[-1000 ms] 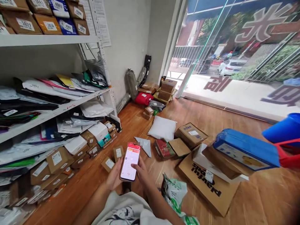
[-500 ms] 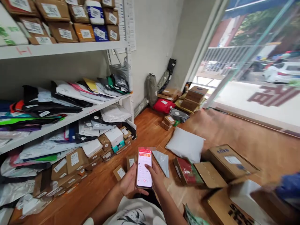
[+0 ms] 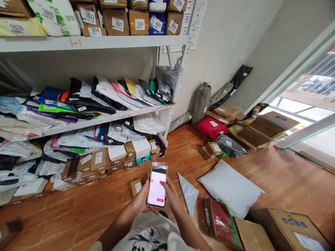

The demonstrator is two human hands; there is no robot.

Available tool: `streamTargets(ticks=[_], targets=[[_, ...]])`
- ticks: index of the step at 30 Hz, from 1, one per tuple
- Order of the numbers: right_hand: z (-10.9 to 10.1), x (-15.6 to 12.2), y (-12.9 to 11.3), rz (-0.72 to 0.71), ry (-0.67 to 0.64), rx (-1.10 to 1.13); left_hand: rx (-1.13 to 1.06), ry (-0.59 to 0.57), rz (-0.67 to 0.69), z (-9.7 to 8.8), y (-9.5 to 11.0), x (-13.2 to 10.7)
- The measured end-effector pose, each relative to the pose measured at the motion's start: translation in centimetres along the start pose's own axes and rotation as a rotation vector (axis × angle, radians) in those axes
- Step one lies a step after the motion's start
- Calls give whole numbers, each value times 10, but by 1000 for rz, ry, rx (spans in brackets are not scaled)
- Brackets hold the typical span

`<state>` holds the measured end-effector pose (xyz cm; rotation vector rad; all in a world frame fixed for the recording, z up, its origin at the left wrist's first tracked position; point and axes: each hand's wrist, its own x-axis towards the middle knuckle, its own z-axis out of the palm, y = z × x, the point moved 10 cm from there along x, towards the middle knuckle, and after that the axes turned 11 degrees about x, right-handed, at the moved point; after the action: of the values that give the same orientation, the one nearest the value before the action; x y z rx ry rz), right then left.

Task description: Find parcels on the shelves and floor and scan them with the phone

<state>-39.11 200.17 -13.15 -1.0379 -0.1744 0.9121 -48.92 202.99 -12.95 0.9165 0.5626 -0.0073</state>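
A smartphone point(image 3: 156, 191) is held upright in front of my body, its lit screen mostly white with a red button near the bottom. My left hand point(image 3: 140, 201) wraps round its left side and lower edge. On the other side, my right hand point(image 3: 171, 195) grips the right edge, and its thumb lies over the upper part of the screen. Most fingers of both hands are hidden behind the phone. A small labelled cardboard box point(image 3: 136, 187) lies on the floor just beyond my left hand. Right of the phone is a flat grey mailer bag point(image 3: 188, 193).
White shelving point(image 3: 110, 120) on the left holds labelled boxes and many plastic mailers. On the wooden floor to the right lie a large white bag point(image 3: 231, 188), a red-and-green box point(image 3: 221, 221) and a large carton point(image 3: 295, 230). A red parcel point(image 3: 211, 127) lies near the wall.
My view has swung left, bringing more of the shelving in. The phone screen has switched from a busy red-topped page to a mostly blank one with a red button. Both hands keep their hold.
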Motion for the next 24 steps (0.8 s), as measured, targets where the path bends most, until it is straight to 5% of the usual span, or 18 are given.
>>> streamTargets(ticks=[15,24], targets=[[2,22,-12,-41,-21,-95,-9,137,-9,3,12,8],[6,26,-13,-18,-42,-100,-76,45,92,5,19,13]])
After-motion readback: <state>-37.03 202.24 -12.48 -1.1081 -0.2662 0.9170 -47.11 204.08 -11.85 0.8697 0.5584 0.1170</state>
